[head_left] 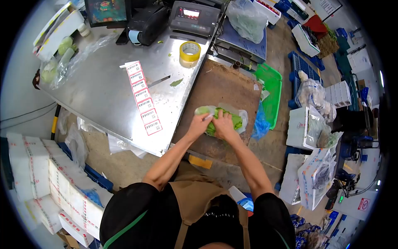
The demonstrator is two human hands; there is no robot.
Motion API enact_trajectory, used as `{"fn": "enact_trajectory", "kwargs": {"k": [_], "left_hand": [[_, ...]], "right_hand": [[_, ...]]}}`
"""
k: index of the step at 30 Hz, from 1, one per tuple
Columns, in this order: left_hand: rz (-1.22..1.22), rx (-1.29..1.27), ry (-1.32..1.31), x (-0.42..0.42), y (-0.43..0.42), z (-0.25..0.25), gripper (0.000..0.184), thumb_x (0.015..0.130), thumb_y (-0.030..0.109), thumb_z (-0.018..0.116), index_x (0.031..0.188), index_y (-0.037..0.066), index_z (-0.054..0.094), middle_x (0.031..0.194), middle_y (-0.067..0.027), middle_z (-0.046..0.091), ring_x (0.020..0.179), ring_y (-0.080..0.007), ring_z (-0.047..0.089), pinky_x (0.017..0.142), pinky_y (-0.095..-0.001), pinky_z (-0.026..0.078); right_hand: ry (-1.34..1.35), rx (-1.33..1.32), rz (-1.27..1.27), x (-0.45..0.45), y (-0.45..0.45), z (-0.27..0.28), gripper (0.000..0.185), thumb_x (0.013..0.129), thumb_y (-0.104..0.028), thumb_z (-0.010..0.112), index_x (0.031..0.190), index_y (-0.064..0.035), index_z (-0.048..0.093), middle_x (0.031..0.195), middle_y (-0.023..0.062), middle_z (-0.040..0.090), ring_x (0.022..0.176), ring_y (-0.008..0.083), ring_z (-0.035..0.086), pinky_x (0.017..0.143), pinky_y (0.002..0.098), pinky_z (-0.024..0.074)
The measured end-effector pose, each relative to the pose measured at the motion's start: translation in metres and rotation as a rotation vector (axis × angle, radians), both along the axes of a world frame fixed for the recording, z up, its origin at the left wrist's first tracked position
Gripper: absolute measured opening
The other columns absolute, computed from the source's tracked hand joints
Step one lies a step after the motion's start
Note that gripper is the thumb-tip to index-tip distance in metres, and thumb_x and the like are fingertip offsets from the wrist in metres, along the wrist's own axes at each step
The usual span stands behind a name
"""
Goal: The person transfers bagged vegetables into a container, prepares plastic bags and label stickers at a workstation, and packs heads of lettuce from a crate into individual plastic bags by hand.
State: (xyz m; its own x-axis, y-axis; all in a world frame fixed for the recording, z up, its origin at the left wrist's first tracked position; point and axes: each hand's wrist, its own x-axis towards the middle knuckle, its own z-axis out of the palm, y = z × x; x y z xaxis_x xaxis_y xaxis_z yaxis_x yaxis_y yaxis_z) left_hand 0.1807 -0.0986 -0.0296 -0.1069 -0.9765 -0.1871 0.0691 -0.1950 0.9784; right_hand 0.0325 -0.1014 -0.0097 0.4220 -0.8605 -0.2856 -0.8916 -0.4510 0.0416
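A bunch of leafy green vegetable (236, 120), partly wrapped in a clear plastic bag (243, 114), lies on a brown board (224, 87) in front of me. My left hand (200, 125) pinches the bag at the left end of the bundle. Beside it, my right hand (224, 124) presses down over the leaves with its fingers curled round them. Some of the greens and the bag's opening are hidden beneath my fingers.
On the metal table left of the board are a strip of labels (143, 97), a tape roll (190, 51), a scale display (195, 18) and a label printer (147, 25). A green crate (271, 95) stands right. White foam boxes (68, 186) are stacked lower left.
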Motion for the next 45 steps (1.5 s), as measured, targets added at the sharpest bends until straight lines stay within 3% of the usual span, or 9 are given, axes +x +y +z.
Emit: {"fn": "enact_trajectory", "kwargs": {"k": [8,13,19,25,29,35,40,42,45], "left_hand": [[0.009,0.302,0.304,0.04,-0.003,0.001,0.021,0.092,0.017,0.05,0.077,0.004,0.056,0.059,0.0028,0.044,0.053,-0.0062,0.041,0.05,-0.0215,0.033],[0.06,0.371,0.339,0.045,-0.012,0.006,0.021,0.093,0.015,0.049,0.075,0.005,0.053,0.06,0.0016,0.044,0.052,-0.0077,0.041,0.051,-0.0231,0.034],[0.024,0.38,0.458,0.025,-0.041,0.032,0.014,0.093,0.016,0.05,0.086,0.005,0.055,0.062,0.0025,0.041,0.052,-0.0082,0.038,0.053,-0.0239,0.035],[0.036,0.306,0.468,0.01,-0.058,0.068,0.015,0.092,0.016,0.051,0.091,0.002,0.056,0.061,0.0022,0.041,0.05,-0.0082,0.038,0.049,-0.0249,0.035],[-0.017,0.386,0.292,0.011,-0.052,0.038,0.015,0.091,0.014,0.049,0.088,0.001,0.056,0.059,0.0012,0.042,0.048,-0.0089,0.039,0.047,-0.0256,0.035],[-0.011,0.41,0.269,0.011,-0.046,0.028,0.018,0.09,0.012,0.05,0.075,0.003,0.053,0.057,-0.0003,0.045,0.045,-0.0095,0.041,0.045,-0.0261,0.036],[-0.169,0.443,0.309,-0.011,-0.011,0.028,0.017,0.09,0.013,0.05,0.078,0.003,0.055,0.058,0.0006,0.046,0.046,-0.0089,0.041,0.046,-0.0251,0.036],[-0.16,0.434,0.348,-0.008,-0.005,0.03,0.016,0.09,0.014,0.051,0.08,0.003,0.057,0.058,0.0013,0.046,0.047,-0.0083,0.041,0.046,-0.0245,0.035],[-0.137,0.435,0.362,0.002,-0.001,0.039,0.015,0.09,0.013,0.051,0.083,0.002,0.058,0.059,0.0019,0.046,0.047,-0.0074,0.04,0.046,-0.0232,0.035]], "right_hand": [[0.013,0.256,-0.053,0.003,-0.01,-0.006,0.097,0.06,-0.035,0.077,0.142,-0.0269,0.025,0.141,0.0213,0.026,0.126,0.0424,0.031,0.098,0.055,0.0311],[-0.67,0.237,-0.18,-0.083,-0.02,-0.007,0.084,0.079,-0.054,0.059,0.144,-0.0183,0.018,0.134,0.0261,0.037,0.124,0.0411,0.036,0.097,0.0523,0.0336],[-0.009,0.283,-0.24,-0.099,0.002,0.104,0.057,0.089,-0.038,0.051,0.136,-0.0122,0.032,0.082,0.0187,0.061,0.087,0.0389,0.056,0.09,0.0494,0.0383],[-0.35,-0.31,0.179,-0.127,0.007,0.136,0.022,0.081,-0.022,0.061,0.098,-0.0081,0.06,0.07,0.0098,0.056,0.073,0.0251,0.056,0.092,0.0471,0.0366],[0.07,0.031,0.012,-0.144,0.033,0.098,0.016,0.08,-0.024,0.062,0.077,-0.0093,0.066,0.07,0.0054,0.057,0.082,0.0211,0.055,0.098,0.0519,0.0305],[0.091,-0.053,0.009,-0.134,0.034,0.108,0.019,0.077,-0.026,0.063,0.067,-0.0101,0.064,0.07,0.0068,0.058,0.085,0.0212,0.056,0.1,0.054,0.0279],[-0.189,-0.126,0.017,-0.06,0.03,0.062,0.023,0.073,-0.028,0.066,0.067,-0.0066,0.066,0.067,0.0069,0.061,0.083,0.0242,0.059,0.095,0.0508,0.0318],[-0.284,0.234,-0.175,-0.024,0.025,0.014,0.029,0.072,-0.031,0.067,0.082,-0.0036,0.067,0.085,0.0105,0.062,0.096,0.0272,0.056,0.096,0.049,0.0318],[-0.353,-0.192,-0.191,0.001,0.034,-0.035,0.045,0.071,-0.033,0.068,0.105,-0.0053,0.062,0.112,0.0148,0.054,0.114,0.032,0.046,0.099,0.0547,0.0268]]}}
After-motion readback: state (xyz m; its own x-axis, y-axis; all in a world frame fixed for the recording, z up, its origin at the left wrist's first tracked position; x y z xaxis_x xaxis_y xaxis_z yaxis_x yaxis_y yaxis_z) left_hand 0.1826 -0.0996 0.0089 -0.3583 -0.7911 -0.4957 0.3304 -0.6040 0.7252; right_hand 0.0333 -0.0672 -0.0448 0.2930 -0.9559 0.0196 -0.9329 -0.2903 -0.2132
